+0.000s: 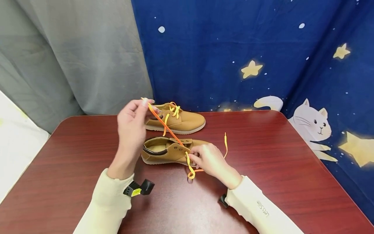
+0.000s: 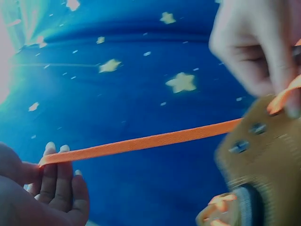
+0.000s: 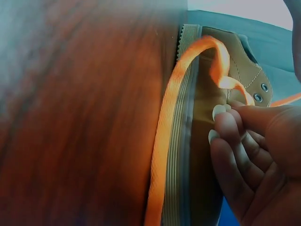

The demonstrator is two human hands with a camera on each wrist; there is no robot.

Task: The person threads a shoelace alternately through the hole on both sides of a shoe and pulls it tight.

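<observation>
A tan lace-up shoe [image 1: 170, 156] lies nearer me on the table, its toe to the right. My left hand [image 1: 132, 120], raised up and left of it, pinches a shoelace [image 1: 166, 125] between thumb and fingers. That lace runs taut from the shoe's flap and looks orange in the wrist views. At the flap, my right hand [image 1: 210, 159] grips the edge with thumb and curled fingers beside the lace. Two bare eyelets [image 2: 257, 128] show on the flap in the left wrist view. A slack lace loop [image 3: 164, 117] hangs along the sole in the right wrist view.
Behind stands the matching shoe [image 1: 190, 122], its yellow lace tied in a bow. A loose lace end [image 1: 225, 143] sticks out past my right hand. The reddish-brown table [image 1: 277, 169] meets a blue star-patterned curtain [image 1: 204, 58] at the back.
</observation>
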